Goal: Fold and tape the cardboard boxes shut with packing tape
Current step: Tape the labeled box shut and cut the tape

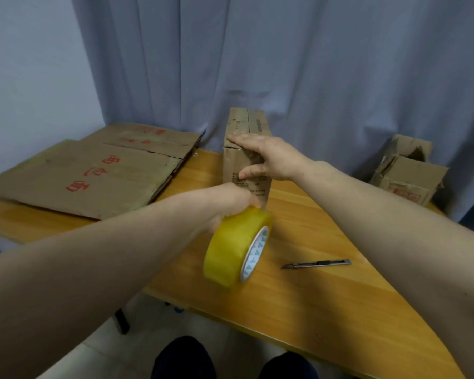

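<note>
A small upright cardboard box [253,124] stands at the middle of the wooden table [307,291], its top flaps folded down. My right hand [268,155] lies flat over the box's near top edge, fingers straight on the top and thumb pressing the front face. My left hand [227,203] grips a yellow roll of packing tape [230,247] just in front of the box, above the table. Whether a strip of tape runs from the roll to the box is not visible.
Flattened cardboard boxes [93,170] with red print are stacked at the table's left. A crumpled open box [411,170] sits at the far right. A utility knife [316,263] lies on the table right of the tape. Curtains hang behind.
</note>
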Tool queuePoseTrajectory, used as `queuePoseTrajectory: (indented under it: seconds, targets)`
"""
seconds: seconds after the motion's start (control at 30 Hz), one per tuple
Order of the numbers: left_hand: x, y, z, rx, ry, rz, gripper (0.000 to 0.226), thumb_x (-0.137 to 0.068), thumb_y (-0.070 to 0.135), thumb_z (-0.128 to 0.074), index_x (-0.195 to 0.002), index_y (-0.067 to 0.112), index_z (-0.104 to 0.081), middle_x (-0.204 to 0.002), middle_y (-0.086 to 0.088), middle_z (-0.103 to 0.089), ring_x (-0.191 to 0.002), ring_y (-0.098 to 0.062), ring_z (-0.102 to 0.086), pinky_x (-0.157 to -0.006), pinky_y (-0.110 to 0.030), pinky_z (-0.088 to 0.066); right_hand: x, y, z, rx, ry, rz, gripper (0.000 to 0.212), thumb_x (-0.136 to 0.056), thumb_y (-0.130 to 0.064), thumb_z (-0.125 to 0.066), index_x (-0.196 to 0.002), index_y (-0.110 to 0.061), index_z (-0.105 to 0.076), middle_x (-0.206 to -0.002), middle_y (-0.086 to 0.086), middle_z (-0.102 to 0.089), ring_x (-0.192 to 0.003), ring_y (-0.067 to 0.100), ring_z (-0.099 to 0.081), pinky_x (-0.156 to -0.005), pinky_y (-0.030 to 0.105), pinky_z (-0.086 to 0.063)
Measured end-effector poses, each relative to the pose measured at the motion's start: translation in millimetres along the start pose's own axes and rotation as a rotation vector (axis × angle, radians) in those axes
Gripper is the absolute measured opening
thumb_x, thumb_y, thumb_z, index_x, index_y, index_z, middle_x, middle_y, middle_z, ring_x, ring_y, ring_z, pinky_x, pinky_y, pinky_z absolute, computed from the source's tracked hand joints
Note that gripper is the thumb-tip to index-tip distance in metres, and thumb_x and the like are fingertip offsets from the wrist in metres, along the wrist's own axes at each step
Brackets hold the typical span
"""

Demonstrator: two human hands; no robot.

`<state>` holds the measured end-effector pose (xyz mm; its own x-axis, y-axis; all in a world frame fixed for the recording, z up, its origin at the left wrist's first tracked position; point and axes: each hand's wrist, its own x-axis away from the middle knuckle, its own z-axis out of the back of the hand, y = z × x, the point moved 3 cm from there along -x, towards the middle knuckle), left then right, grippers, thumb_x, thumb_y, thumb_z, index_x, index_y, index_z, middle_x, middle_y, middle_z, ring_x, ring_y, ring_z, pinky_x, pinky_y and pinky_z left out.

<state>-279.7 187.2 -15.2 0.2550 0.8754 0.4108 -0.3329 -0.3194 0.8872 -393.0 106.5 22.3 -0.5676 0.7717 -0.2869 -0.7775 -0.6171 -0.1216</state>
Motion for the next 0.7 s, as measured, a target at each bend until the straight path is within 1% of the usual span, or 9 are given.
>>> queuePoseTrajectory:
  seconds: [0.07, 0.13, 0.23, 0.37, 0.47, 0.53, 0.6, 0.67, 0.7]
  targets:
    - [7, 10, 3, -0.003, 0.006, -0.039, 0.005, -0.091, 0.008, -0.057, -0.092, 0.007, -0.062, -0.077, -0.011, -0.063, -0.054, -0.018, -0.06, -0.045, -0.021, -0.051, -1, 0, 0, 0.076, -0.076, 0.023, 0.096, -0.072, -0.024, -0.081, -0.148, -0.007, -0.025, -0.156, 0.01, -0.025, -0.145, 0.021, -0.02, -0.113, 0.02, -0.012]
    - [9, 17, 10, -0.005, 0.015, -0.06, 0.014, -0.09, 0.009, -0.058, -0.103, 0.005, -0.063, -0.085, -0.013, -0.065, -0.061, -0.019, -0.06, -0.046, -0.02, -0.051, -2, -1, 0, 0.13, -0.136, 0.033, 0.105, -0.067, -0.021, -0.084, -0.149, -0.005, -0.02, -0.157, 0.011, -0.02, -0.146, 0.021, -0.016, -0.114, 0.02, -0.01]
    - [11, 21, 18, -0.019, 0.02, -0.066, 0.027, -0.09, 0.014, -0.061, -0.116, 0.006, -0.061, -0.103, -0.015, -0.068, -0.073, -0.022, -0.063, -0.064, -0.028, -0.054, -1, 0, 3, 0.068, -0.141, 0.006, 0.097, -0.073, -0.02, -0.08, -0.149, -0.009, -0.021, -0.157, 0.007, -0.021, -0.146, 0.018, -0.017, -0.112, 0.019, -0.01]
    - [13, 20, 29, -0.066, 0.075, -0.07, 0.034, -0.084, 0.026, -0.065, -0.116, 0.013, -0.061, -0.105, -0.011, -0.07, -0.092, -0.027, -0.067, -0.084, -0.039, -0.055, 0, 0, 9, -0.068, -0.1, -0.04, 0.074, -0.087, -0.024, -0.067, -0.149, -0.015, -0.027, -0.157, 0.0, -0.024, -0.145, 0.013, -0.019, -0.112, 0.016, -0.009]
    - [14, 16, 33, -0.112, 0.095, -0.088, 0.032, -0.082, 0.029, -0.067, -0.112, 0.018, -0.063, -0.106, -0.009, -0.069, -0.097, -0.027, -0.066, -0.089, -0.043, -0.051, -1, -3, 9, 0.021, -0.178, -0.038, 0.083, -0.085, -0.015, -0.07, -0.15, -0.013, -0.019, -0.158, 0.002, -0.018, -0.146, 0.015, -0.013, -0.111, 0.015, -0.005]
    - [15, 14, 33, -0.131, 0.102, -0.117, 0.022, -0.083, 0.027, -0.066, -0.104, 0.02, -0.063, -0.099, -0.008, -0.066, -0.092, -0.026, -0.064, -0.08, -0.038, -0.051, -1, -6, 6, 0.127, -0.237, -0.042, 0.099, -0.077, -0.012, -0.076, -0.151, -0.012, -0.011, -0.159, 0.005, -0.011, -0.147, 0.019, -0.007, -0.114, 0.022, -0.003]
    - [17, 11, 32, -0.118, 0.092, -0.148, 0.004, -0.085, 0.023, -0.064, -0.087, 0.022, -0.061, -0.085, -0.004, -0.06, -0.077, -0.02, -0.057, -0.066, -0.028, -0.045, 0, -8, 3, 0.208, -0.244, -0.083, 0.105, -0.075, -0.011, -0.076, -0.152, -0.016, -0.005, -0.16, 0.003, -0.005, -0.148, 0.022, 0.0, -0.118, 0.033, -0.003]
    - [18, 7, 30, -0.083, 0.089, -0.173, 0.011, -0.086, 0.02, -0.063, -0.079, 0.023, -0.056, -0.074, 0.0, -0.055, -0.064, -0.015, -0.05, -0.058, -0.023, -0.037, 5, -14, 1, 0.262, -0.186, -0.109, 0.1, -0.078, -0.005, -0.069, -0.153, -0.019, -0.004, -0.161, 0.001, -0.002, -0.147, 0.023, 0.003, -0.118, 0.037, -0.002]
    - [18, 5, 29, -0.064, 0.088, -0.185, 0.012, -0.087, 0.019, -0.063, -0.078, 0.023, -0.055, -0.071, 0.0, -0.054, -0.059, -0.014, -0.048, -0.055, -0.023, -0.034, 11, -18, 3, 0.218, -0.076, -0.111, 0.093, -0.078, -0.001, -0.063, -0.152, -0.019, -0.01, -0.16, 0.003, -0.008, -0.147, 0.023, -0.003, -0.118, 0.038, -0.006]
